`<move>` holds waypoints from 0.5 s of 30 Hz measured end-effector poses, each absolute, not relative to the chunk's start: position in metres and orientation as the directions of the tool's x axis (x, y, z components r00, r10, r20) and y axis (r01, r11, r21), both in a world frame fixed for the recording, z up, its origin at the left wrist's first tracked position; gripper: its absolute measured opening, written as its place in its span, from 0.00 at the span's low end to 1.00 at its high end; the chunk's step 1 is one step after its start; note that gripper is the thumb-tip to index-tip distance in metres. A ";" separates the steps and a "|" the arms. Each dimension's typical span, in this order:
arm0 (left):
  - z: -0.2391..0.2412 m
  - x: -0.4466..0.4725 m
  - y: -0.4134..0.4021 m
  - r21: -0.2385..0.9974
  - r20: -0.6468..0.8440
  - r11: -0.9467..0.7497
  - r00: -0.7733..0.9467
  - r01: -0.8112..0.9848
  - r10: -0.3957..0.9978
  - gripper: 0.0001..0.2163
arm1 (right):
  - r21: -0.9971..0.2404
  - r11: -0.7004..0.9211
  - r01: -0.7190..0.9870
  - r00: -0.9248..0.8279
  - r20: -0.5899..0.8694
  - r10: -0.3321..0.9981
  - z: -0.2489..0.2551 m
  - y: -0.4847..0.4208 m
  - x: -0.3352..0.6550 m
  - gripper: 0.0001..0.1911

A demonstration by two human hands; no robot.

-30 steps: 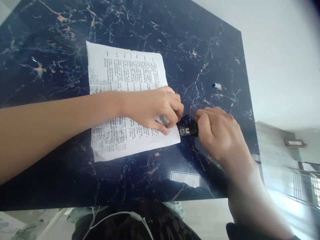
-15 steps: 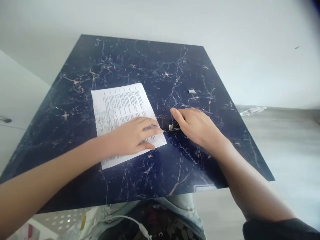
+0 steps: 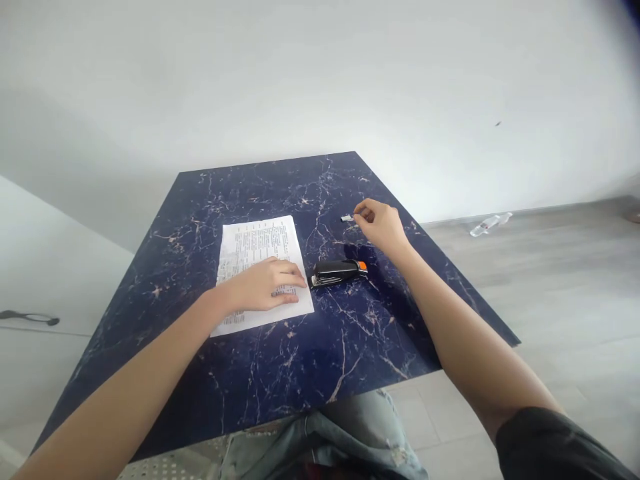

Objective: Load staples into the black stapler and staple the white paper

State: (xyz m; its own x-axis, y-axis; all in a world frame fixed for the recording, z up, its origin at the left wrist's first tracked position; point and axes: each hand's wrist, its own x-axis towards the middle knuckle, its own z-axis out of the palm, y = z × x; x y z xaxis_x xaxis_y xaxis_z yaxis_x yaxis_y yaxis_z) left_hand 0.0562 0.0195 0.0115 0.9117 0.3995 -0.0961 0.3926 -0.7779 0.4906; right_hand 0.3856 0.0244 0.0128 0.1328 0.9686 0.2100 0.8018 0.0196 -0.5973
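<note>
My left hand (image 3: pixel 270 283) lies flat on a printed sheet of paper (image 3: pixel 250 241), fingers stretched toward its right edge. A black stapler with an orange end (image 3: pixel 336 271) rests on the table just right of that edge, its front close to my left fingertips. Farther back, my right hand (image 3: pixel 379 221) has thumb and forefinger closed at the right end of a small white piece with a dark tip (image 3: pixel 346 219). The fingertips cover part of this piece, so its kind is unclear.
The dark blue marble-patterned table (image 3: pixel 280 363) has its back edge near a white wall (image 3: pixel 310 80). A clear plastic bottle (image 3: pixel 490 225) lies on the floor to the right. A cabinet handle (image 3: pixel 30 317) shows at left.
My right hand has let go of the stapler and moved back to the small white piece. My left hand stays on the paper. The camera view has tilted up.
</note>
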 end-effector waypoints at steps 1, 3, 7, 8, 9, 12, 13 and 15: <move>0.011 0.062 0.017 0.477 -0.085 -0.769 0.893 0.425 0.441 0.14 | -0.549 0.051 0.834 0.103 0.246 0.964 0.006 0.032 0.396 0.14; 0.009 0.073 0.011 0.468 -0.056 -0.732 0.844 0.495 0.534 0.13 | -0.500 0.105 0.860 0.030 0.254 0.967 -0.009 0.043 0.408 0.20; -0.001 0.079 0.001 0.546 -0.030 -0.605 0.735 0.579 0.677 0.14 | -0.461 0.200 0.865 -0.117 0.203 0.972 -0.031 0.054 0.402 0.24; -0.004 0.079 0.000 0.561 -0.021 -0.586 0.718 0.585 0.696 0.14 | -0.453 0.214 0.865 -0.139 0.192 0.971 -0.033 0.055 0.400 0.23; -0.007 0.078 -0.002 0.568 -0.007 -0.584 0.713 0.580 0.701 0.14 | -0.448 0.224 0.866 -0.156 0.185 0.970 -0.034 0.055 0.398 0.21; -0.017 0.077 -0.005 0.514 0.085 -0.657 0.730 0.551 0.678 0.13 | -0.443 0.248 0.862 -0.183 0.185 0.966 -0.034 0.057 0.397 0.17; -0.019 0.077 -0.006 0.479 0.108 -0.682 0.734 0.552 0.670 0.14 | -0.445 0.253 0.859 -0.187 0.188 0.964 -0.033 0.058 0.398 0.16; -0.021 0.076 -0.007 0.410 0.113 -0.697 0.726 0.588 0.679 0.18 | -0.451 0.259 0.854 -0.188 0.197 0.962 -0.031 0.057 0.398 0.17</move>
